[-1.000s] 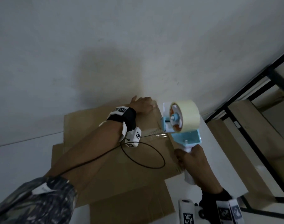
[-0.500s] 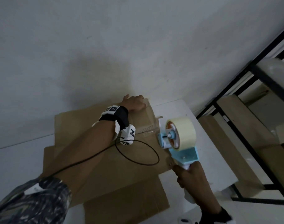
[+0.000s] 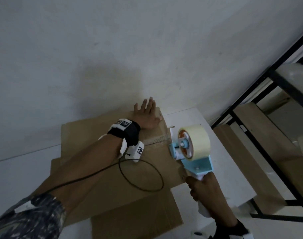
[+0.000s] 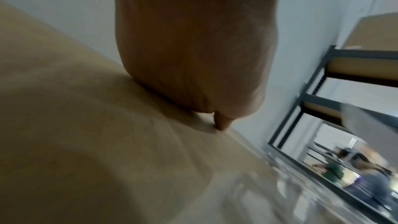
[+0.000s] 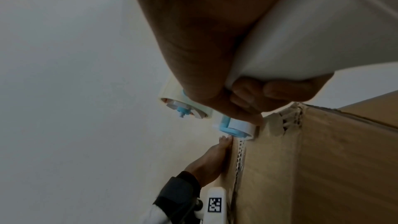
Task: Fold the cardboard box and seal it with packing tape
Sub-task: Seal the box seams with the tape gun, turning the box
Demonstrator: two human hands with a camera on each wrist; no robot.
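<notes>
sealing step: the cardboard box (image 3: 99,173) lies on the table, left hand (image 3: 146,116) pressed flat on its far flap, right hand (image 3: 206,190) clamped round the tape dispenser (image 3: 190,149) at the seam's right end. next: probably carry the tape over the right edge and cut it.

The person's left hand (image 3: 147,116) was bare, and behind it the wrist carried a black strap (image 3: 128,133) topped by a white plate with dark square markers (image 3: 122,123). Below that strap hung a white camera block (image 3: 137,151) bearing a black-and-white square code, and a thin black cable (image 3: 140,176) ran from it in a wide loop and back along the bare forearm to a short sleeve (image 3: 28,219) in a dark, mottled camouflage print. The right hand (image 3: 205,192) was also bare, with a black strap (image 3: 238,228) and white marker plates just behind it at the wrist.
</notes>
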